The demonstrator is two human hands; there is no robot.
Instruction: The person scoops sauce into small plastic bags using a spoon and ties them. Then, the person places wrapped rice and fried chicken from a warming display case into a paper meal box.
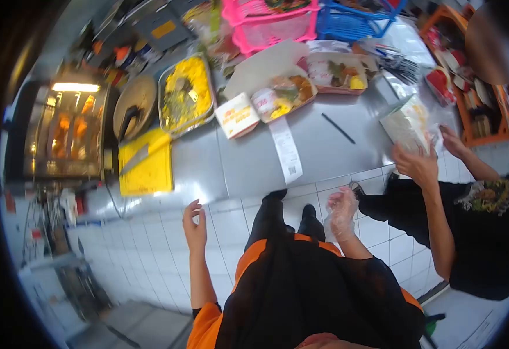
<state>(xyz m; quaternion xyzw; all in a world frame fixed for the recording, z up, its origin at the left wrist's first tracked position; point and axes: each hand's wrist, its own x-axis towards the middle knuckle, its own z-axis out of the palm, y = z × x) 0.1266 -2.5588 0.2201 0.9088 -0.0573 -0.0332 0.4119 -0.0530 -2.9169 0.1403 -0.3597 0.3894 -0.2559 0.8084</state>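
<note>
My left hand (194, 225) is bare and hangs just off the table's front edge, below the yellow cutting board (147, 174). Its thumb and fingers are apart with nothing between them. A clear plastic glove covers my right hand (341, 212), held over the floor in front of the table. Its fingers are loosely bent, and I see nothing in them. The nearest things on the table are a long printed receipt (286, 152), a small white box with orange print (237, 116), and two open meal boxes (280, 99) with food inside.
A knife (135, 160) lies on the cutting board. Left are a lit food warmer (65, 134) and a tray of yellow food (186, 96). A black stick (338, 128) lies mid-table; pink (272, 26) and blue baskets (356, 23) stand behind. A co-worker holds a packet (408, 123) at right.
</note>
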